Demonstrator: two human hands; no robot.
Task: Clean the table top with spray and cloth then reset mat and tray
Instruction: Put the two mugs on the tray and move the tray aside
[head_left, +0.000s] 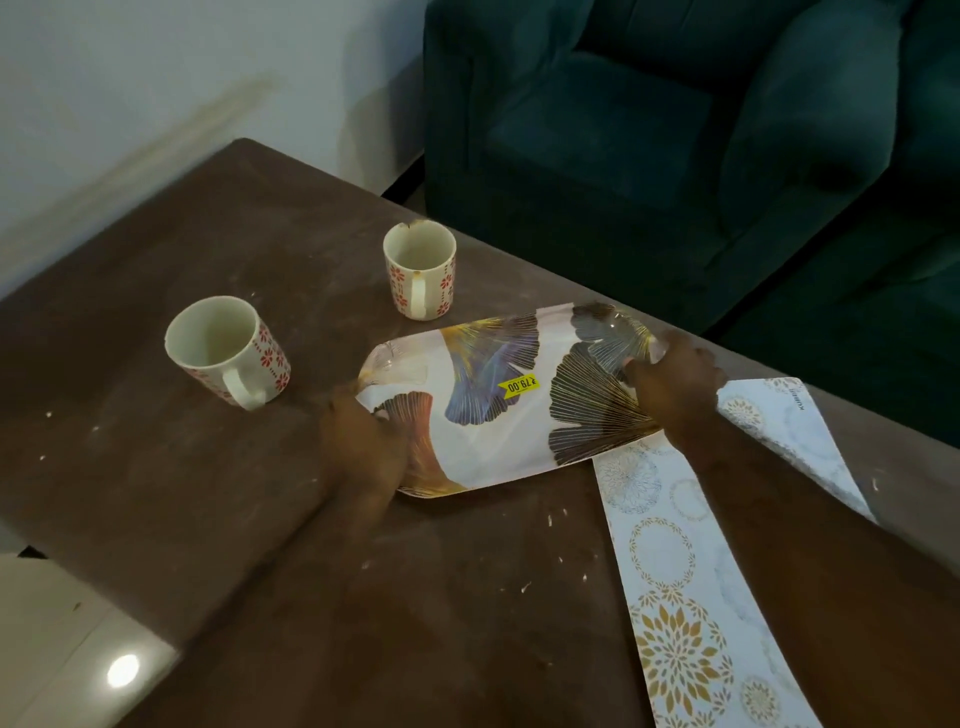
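Head view. A dark brown desk (156, 467) with a dusty, smeared top fills most of the frame; pale crumbs and flecks (550, 519) are scattered across it, thickest toward 6 o'clock. At centre lies a rectangular white tray printed with gold, blue and black ginkgo leaves (498, 415), bearing a yellow price sticker (519, 386). The left hand (363, 447) is closed over the tray's short end at 9 o'clock, fingers wrapped on the rim. The right hand (675, 384) grips the opposite short end at 3 o'clock in the same manner. Whether the tray is resting flat or raised off the desk cannot be told. A white mat patterned with gold and grey floral circles (670, 571) lies at 4 to 5 o'clock, its upper end tucked beneath the tray and partly covered by the right forearm. Two cream mugs with red flower print stand upright, clear of the tray: one (228, 353) at 9 o'clock, one (421, 273) at 12 o'clock, the latter with a chipped, stained rim. A dark teal upholstered sofa (675, 130) stands beyond the desk at 1 o'clock.
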